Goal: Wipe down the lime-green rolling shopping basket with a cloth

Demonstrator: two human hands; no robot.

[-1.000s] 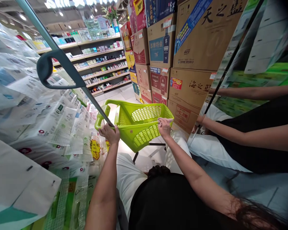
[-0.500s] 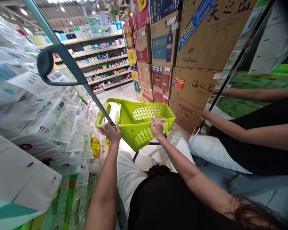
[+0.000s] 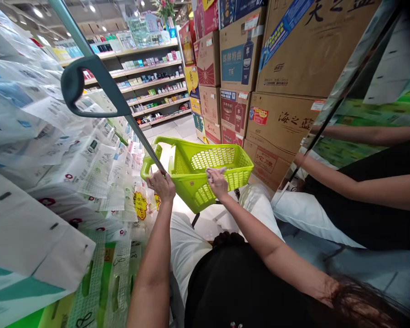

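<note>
From my remote seat: green shopping cart just ahead of the wearer's white trousers. Left hand curled over the cart's near rim, by its handle end; grey pole slants up there, whether gripped I can't tell. Right hand pinches a pale cloth-like scrap at the cart's near rim. Stacked cartons beyond the cart, rightward.

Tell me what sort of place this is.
Most likely a supermarket or similar shop: a green shopping cart stands in the aisle, shelves of small packaged goods line the back, and printed cartons bearing price tags are stacked beside it.
</note>
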